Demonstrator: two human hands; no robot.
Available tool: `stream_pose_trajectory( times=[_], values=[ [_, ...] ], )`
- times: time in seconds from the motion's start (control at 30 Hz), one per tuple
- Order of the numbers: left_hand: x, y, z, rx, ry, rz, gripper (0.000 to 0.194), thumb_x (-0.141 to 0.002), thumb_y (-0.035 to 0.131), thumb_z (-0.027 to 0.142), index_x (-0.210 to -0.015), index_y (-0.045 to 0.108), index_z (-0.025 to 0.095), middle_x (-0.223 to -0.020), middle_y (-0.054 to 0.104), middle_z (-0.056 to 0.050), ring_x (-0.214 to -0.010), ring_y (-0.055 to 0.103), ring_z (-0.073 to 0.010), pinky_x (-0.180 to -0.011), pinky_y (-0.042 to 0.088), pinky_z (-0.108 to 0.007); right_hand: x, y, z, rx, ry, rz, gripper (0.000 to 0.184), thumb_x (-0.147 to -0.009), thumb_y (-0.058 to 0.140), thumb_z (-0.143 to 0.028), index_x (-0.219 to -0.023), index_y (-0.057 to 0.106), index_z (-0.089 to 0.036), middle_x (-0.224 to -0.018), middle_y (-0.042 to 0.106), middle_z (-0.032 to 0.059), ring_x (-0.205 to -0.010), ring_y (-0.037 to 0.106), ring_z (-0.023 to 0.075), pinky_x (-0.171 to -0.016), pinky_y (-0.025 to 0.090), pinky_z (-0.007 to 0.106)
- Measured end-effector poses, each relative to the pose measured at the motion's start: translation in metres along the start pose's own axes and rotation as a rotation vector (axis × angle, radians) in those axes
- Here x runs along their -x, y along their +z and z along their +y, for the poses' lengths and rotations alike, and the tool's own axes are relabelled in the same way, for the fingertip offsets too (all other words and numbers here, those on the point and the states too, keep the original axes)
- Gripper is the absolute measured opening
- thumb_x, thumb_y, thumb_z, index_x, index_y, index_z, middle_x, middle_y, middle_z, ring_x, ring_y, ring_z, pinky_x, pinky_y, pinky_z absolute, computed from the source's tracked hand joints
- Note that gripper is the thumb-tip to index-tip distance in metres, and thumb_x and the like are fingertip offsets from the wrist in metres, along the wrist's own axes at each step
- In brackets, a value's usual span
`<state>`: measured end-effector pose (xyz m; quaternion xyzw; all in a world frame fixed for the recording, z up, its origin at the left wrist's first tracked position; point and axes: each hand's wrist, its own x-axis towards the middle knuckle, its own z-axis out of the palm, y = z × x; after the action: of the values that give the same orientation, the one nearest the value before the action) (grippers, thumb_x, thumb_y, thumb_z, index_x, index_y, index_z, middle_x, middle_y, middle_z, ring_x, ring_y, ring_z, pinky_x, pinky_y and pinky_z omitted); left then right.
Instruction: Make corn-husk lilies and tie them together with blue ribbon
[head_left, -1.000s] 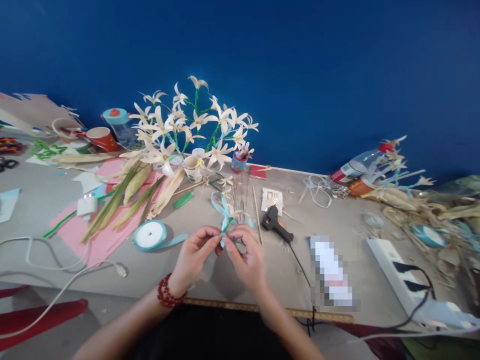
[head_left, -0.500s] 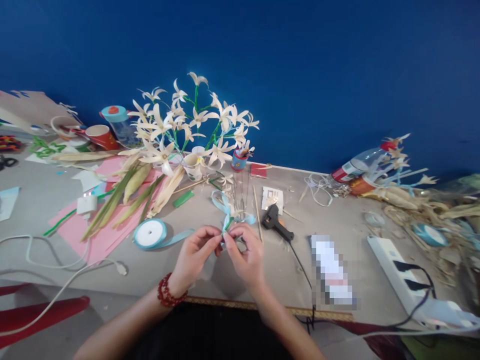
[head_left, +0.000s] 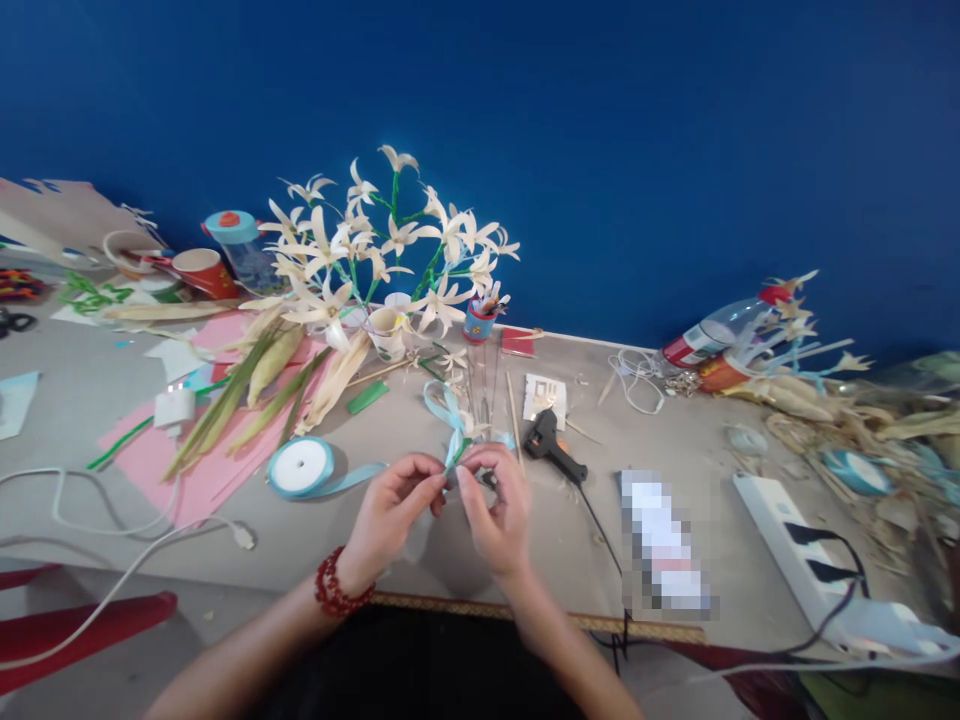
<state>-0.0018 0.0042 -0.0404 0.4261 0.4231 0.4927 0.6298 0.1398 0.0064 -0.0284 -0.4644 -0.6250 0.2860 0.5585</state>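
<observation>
While both hands meet at the lower middle of the frame, the left hand (head_left: 390, 515) and the right hand (head_left: 499, 510) each pinch the light blue ribbon (head_left: 450, 420) between fingertips, closed on it. The ribbon sits just above the fingers, its loops rising toward the upper middle, with a thin green stem (head_left: 456, 452) in the knot. Both hands are equally near. The ribbon roll (head_left: 300, 467) lies on the bench (head_left: 90, 420) to the left, the glue gun (head_left: 551, 447) to the right. Compared with 0.5 s ago, the right fingers have curled a little closer.
</observation>
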Motion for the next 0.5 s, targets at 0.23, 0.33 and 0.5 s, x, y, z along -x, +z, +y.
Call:
stream_pose_trajectory(
  times=[0.23, 0.33, 0.5],
  values=[
    [0.0019, 0.0009, 0.0012, -0.028, -0.018, -0.010, 0.016, -0.085, 0.064, 0.030, -0.082, 0.061, 0.015, -0.069, 0.058, 0.002, -0.060, 0.053, -0.0095, -0.062, 0.043, -0.023, -0.0037, -0.0003, -0.0023, 0.004, -0.007, -0.013, 0.009, -0.085, 0.058, -0.013, -0.081, 0.055, -0.021, -0.084, 0.056, 0.0028, -0.084, 0.057, 0.0188, -0.077, 0.046, 0.035],
    [0.0014, 0.0005, 0.0007, -0.043, -0.016, -0.009, 0.016, -0.085, 0.064, 0.030, -0.082, 0.061, 0.016, -0.067, 0.057, 0.002, -0.059, 0.052, -0.0094, -0.061, 0.043, -0.023, -0.0041, -0.0017, -0.0035, -0.020, 0.014, -0.020, 0.008, -0.086, 0.056, -0.014, -0.082, 0.056, -0.021, -0.085, 0.057, 0.0029, -0.084, 0.057, 0.0190, -0.077, 0.046, 0.035],
    [0.0012, 0.0014, 0.0008, -0.057, -0.018, -0.002, 0.016, -0.085, 0.064, 0.031, -0.082, 0.061, 0.016, -0.066, 0.057, 0.002, -0.058, 0.052, -0.0092, -0.060, 0.042, -0.023, -0.0044, -0.0030, -0.0037, -0.009, 0.034, -0.028, 0.005, -0.086, 0.054, -0.018, -0.084, 0.056, -0.021, -0.086, 0.057, 0.0035, -0.086, 0.057, 0.0201, -0.080, 0.045, 0.036]
  ],
)
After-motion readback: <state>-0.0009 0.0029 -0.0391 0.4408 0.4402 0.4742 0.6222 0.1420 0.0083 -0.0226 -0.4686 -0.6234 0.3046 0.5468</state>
